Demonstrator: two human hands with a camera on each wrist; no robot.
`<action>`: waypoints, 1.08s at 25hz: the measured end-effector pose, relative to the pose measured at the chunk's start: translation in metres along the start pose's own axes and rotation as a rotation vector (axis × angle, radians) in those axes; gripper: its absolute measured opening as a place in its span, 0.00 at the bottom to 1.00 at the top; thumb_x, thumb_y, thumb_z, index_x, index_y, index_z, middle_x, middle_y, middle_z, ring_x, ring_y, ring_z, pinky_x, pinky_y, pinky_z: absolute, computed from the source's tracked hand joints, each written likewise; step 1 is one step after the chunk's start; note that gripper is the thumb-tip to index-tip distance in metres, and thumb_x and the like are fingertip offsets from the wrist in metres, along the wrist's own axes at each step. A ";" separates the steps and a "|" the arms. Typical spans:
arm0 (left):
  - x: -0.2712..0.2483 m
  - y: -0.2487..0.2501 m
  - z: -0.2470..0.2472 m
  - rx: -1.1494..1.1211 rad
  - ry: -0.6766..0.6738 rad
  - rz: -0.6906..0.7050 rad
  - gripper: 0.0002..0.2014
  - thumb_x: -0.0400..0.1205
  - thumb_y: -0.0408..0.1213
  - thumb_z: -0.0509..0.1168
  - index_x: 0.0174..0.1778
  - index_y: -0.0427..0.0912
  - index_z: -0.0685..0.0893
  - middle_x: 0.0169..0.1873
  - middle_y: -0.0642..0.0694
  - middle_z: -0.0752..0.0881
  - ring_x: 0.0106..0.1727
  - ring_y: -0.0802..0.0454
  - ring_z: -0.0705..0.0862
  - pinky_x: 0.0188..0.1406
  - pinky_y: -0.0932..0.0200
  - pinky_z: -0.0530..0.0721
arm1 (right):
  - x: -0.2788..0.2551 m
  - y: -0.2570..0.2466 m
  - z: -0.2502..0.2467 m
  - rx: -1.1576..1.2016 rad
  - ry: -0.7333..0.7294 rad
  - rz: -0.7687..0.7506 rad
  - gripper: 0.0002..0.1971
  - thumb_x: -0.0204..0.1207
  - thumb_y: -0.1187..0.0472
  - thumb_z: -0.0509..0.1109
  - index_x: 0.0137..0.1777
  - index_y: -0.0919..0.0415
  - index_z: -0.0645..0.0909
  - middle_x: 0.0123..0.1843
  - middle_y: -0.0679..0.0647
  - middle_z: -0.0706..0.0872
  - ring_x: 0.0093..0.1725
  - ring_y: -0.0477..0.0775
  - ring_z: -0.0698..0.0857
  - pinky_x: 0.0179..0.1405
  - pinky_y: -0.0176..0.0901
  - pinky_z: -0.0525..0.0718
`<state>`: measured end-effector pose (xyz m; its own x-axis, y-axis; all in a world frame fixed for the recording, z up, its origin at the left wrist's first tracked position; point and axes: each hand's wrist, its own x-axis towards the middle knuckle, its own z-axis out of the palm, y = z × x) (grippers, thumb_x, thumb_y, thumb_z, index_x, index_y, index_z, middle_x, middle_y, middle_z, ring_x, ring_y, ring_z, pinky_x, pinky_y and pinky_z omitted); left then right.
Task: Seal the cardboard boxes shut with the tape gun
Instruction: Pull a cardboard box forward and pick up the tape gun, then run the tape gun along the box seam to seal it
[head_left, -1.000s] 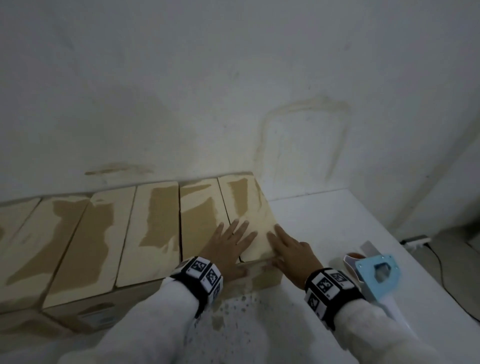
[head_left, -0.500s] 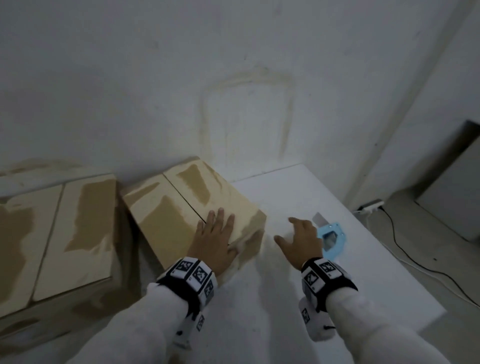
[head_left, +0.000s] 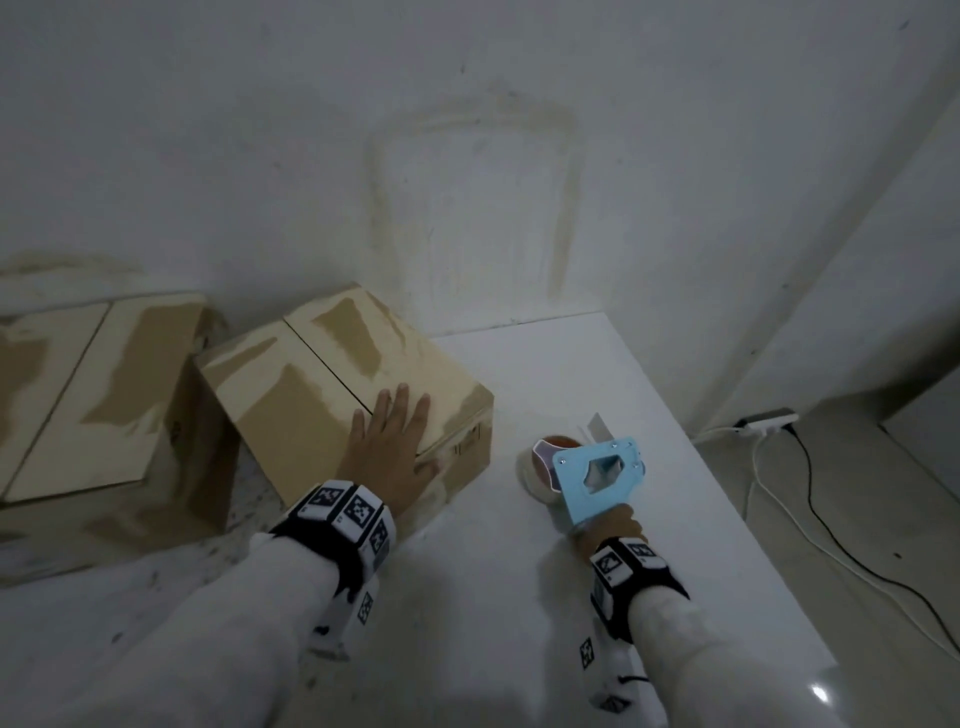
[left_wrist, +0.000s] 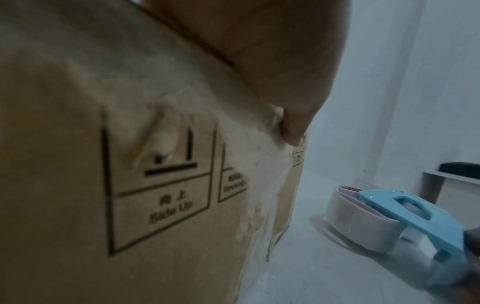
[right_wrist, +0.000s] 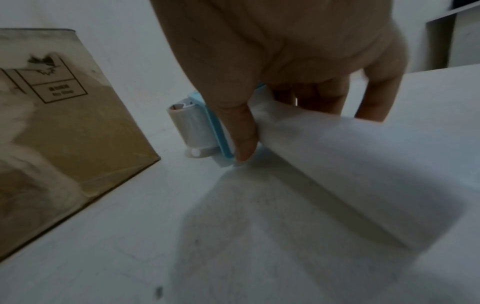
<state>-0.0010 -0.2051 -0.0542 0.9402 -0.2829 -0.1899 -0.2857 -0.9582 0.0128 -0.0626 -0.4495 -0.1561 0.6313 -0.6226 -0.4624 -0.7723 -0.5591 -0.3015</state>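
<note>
My left hand (head_left: 390, 451) lies flat, fingers straight, on the near corner of the cardboard box (head_left: 332, 384), which sits on the white desk (head_left: 498, 597). My right hand (head_left: 609, 530) is curled around the handle of the blue tape gun (head_left: 597, 475), just right of the box.

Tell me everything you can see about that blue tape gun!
The tape gun has a flat light-blue plastic frame with a cut-out hole, a whitish handle and a roll of tape on its front. It sits on the white table right of the cardboard box, not touching it. The right hand grips its handle.
</note>
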 end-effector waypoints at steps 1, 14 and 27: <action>-0.001 0.002 -0.001 -0.001 0.004 -0.010 0.37 0.84 0.59 0.47 0.83 0.47 0.38 0.83 0.43 0.37 0.84 0.43 0.38 0.82 0.41 0.43 | -0.001 -0.004 -0.006 0.019 -0.016 -0.016 0.22 0.79 0.56 0.64 0.68 0.67 0.67 0.67 0.63 0.76 0.65 0.64 0.78 0.60 0.47 0.76; 0.000 0.021 -0.012 -0.002 -0.122 -0.090 0.36 0.85 0.57 0.47 0.83 0.46 0.37 0.83 0.42 0.35 0.84 0.44 0.34 0.79 0.34 0.39 | -0.044 -0.128 -0.129 1.022 -0.384 -0.464 0.06 0.71 0.65 0.73 0.38 0.61 0.78 0.25 0.55 0.72 0.20 0.50 0.70 0.21 0.38 0.69; 0.022 -0.089 -0.124 -1.856 -0.141 -0.338 0.38 0.80 0.66 0.48 0.65 0.33 0.77 0.56 0.35 0.85 0.52 0.40 0.86 0.49 0.52 0.82 | -0.102 -0.201 -0.103 0.890 -0.609 -0.869 0.08 0.72 0.76 0.68 0.37 0.65 0.75 0.19 0.52 0.71 0.19 0.50 0.69 0.19 0.41 0.66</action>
<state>0.0685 -0.1313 0.0624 0.8587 -0.1862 -0.4775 0.5077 0.1815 0.8422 0.0350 -0.3301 0.0374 0.9759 0.2057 -0.0724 -0.0817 0.0369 -0.9960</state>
